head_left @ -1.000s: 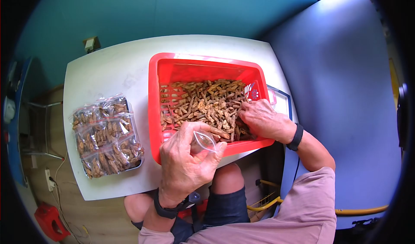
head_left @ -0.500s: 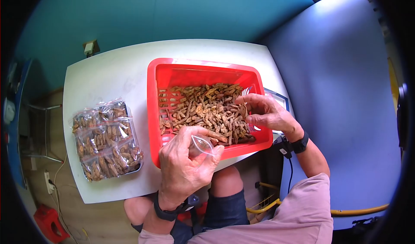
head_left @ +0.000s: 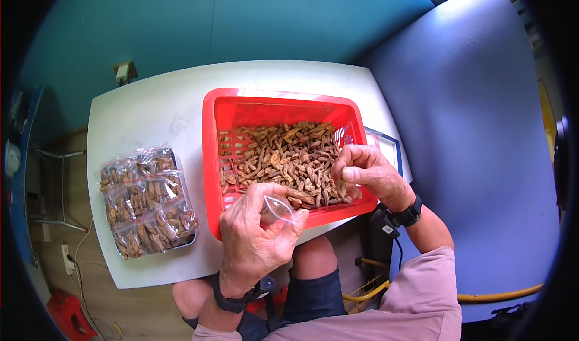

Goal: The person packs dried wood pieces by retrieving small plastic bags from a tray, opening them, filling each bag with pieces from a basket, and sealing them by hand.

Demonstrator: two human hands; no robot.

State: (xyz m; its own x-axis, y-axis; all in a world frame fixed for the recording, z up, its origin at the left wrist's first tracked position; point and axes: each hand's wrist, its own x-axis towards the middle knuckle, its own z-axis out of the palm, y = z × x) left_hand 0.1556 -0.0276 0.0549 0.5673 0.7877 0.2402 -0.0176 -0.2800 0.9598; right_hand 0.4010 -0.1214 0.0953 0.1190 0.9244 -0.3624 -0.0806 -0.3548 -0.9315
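My left hand is closed around a small clear zip bag, its mouth held apart and facing up, over the near rim of the red plastic basket. Many wrinkled, dried brown pieces lie heaped in that basket. At the basket's right side, my right hand pinches one dried brown piece between thumb and fingers, above the heap. How much the bag contains is hard to see past my fingers.
Filled zip bags lie in rows on a tray at the left of the white table. Behind the basket's right end is a blue-edged frame or tray. A blue panel stands along the right side.
My right hand has closed its fingers and drawn slightly down and toward me with a dried brown piece. The left hand still holds the bag in nearly the same place.
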